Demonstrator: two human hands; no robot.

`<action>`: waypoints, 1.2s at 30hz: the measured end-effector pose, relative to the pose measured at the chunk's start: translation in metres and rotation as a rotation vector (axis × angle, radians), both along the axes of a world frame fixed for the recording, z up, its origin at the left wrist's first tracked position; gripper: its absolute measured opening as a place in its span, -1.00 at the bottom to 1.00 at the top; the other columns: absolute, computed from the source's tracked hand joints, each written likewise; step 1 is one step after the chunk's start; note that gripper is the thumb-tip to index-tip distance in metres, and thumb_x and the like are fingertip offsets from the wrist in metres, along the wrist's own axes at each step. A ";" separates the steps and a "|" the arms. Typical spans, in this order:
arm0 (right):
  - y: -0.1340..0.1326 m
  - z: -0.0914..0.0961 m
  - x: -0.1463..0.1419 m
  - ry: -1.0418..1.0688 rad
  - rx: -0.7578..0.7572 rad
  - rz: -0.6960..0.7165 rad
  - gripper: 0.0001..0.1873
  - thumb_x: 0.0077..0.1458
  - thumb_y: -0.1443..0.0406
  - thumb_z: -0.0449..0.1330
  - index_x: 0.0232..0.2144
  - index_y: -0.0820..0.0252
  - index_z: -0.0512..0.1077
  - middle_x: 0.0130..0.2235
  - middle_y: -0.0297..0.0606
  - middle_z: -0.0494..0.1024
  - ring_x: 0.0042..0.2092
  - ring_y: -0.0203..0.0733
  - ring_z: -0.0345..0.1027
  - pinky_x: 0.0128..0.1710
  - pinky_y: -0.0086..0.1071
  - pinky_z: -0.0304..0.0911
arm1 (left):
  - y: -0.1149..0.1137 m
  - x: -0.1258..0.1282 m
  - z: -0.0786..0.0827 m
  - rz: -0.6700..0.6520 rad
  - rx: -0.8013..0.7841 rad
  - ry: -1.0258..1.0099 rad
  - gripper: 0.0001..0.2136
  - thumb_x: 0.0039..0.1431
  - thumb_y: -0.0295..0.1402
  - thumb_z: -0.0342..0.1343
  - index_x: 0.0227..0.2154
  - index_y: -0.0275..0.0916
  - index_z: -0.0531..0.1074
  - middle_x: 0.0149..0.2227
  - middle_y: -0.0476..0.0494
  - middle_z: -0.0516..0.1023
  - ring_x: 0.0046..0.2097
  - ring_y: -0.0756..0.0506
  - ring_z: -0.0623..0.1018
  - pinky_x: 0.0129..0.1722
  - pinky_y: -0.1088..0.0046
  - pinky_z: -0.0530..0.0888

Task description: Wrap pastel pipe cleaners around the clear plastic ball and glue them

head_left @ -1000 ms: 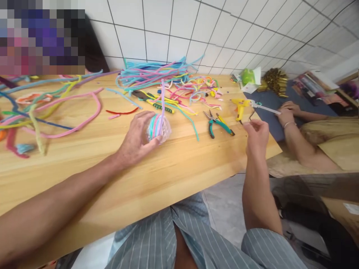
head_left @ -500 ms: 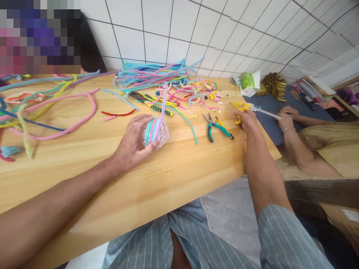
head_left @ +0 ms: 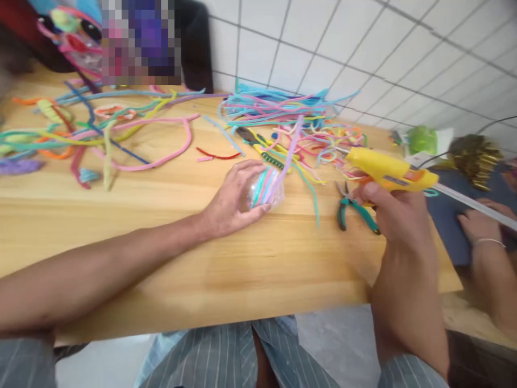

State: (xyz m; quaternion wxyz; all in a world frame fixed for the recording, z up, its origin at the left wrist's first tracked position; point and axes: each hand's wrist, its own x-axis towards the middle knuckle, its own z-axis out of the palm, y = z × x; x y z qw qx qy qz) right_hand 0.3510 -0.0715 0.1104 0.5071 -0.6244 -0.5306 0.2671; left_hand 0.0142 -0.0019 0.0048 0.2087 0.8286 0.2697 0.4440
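Note:
My left hand (head_left: 236,202) is wrapped round a clear plastic cup-like piece (head_left: 278,197), wound with turquoise, pink and lilac pipe cleaners, on the wooden table. A lilac pipe cleaner (head_left: 294,145) sticks up from it. Raised over the right side of the table, my right hand (head_left: 398,207) grips a yellow hot glue gun (head_left: 390,168). A long clear glue stick (head_left: 472,200) runs out of its back end, and its nozzle points left. Below the gun lie pliers with teal handles (head_left: 363,215). Green-and-yellow-handled pliers (head_left: 271,159) rest behind the wound piece.
A bundle of blue and pink pipe cleaners (head_left: 274,108) lies along the tiled wall (head_left: 278,32). Loose, bent pipe cleaners (head_left: 149,161) spread over the left side. Another person's hand (head_left: 480,221) rests at the far right, near a gold tinsel bunch (head_left: 474,159).
My right hand has lifted the glue gun and brought it nearer. The view has turned left, shifting the table's things rightward. My left hand still holds the wound piece.

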 end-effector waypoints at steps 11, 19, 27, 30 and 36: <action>-0.006 -0.027 -0.036 -0.022 -0.156 0.121 -0.80 -0.08 0.12 0.58 -0.33 -0.10 0.76 -0.32 -0.28 0.75 -0.27 0.06 0.66 -0.23 -0.01 0.65 | 0.002 0.002 -0.001 -0.017 -0.055 -0.031 -0.32 0.40 -0.05 0.25 0.46 -0.10 0.21 0.44 -0.41 0.40 0.50 -0.39 0.39 0.52 -0.17 0.38; -0.011 -0.046 -0.045 0.040 -0.166 0.089 -0.73 -0.13 0.13 0.61 -0.32 -0.05 0.73 -0.27 -0.30 0.77 -0.26 -0.08 0.65 -0.31 -0.25 0.59 | 0.012 -0.007 0.007 -0.038 0.013 0.022 -0.38 0.46 -0.04 0.19 0.45 -0.08 0.21 0.42 -0.40 0.40 0.49 -0.36 0.40 0.50 -0.19 0.40; -0.014 -0.052 -0.048 -0.039 -0.207 0.146 -0.68 -0.01 0.03 0.57 -0.28 0.03 0.69 -0.27 -0.28 0.74 -0.22 -0.05 0.63 -0.20 -0.17 0.60 | 0.013 -0.010 0.013 -0.099 -0.025 0.020 -0.53 0.58 -0.01 0.09 0.43 0.03 0.30 0.47 -0.33 0.31 0.55 -0.34 0.31 0.54 -0.24 0.33; -0.015 -0.052 -0.049 -0.031 -0.179 0.160 -0.65 0.06 0.00 0.56 -0.21 0.03 0.68 -0.22 -0.24 0.74 -0.18 -0.02 0.63 -0.14 -0.12 0.60 | 0.011 -0.012 0.016 -0.115 -0.039 0.002 -0.59 0.58 -0.04 0.12 0.36 0.04 0.34 0.49 -0.31 0.30 0.56 -0.35 0.30 0.55 -0.27 0.31; -0.017 -0.050 -0.056 -0.181 -0.028 0.253 -0.83 0.25 0.13 0.45 -0.26 0.06 0.60 -0.35 -0.34 0.61 -0.32 -0.16 0.50 -0.31 -0.30 0.45 | 0.007 -0.014 0.020 -0.123 -0.024 0.031 -0.70 0.57 -0.11 0.16 0.22 -0.02 0.34 0.49 -0.34 0.30 0.57 -0.33 0.30 0.53 -0.24 0.35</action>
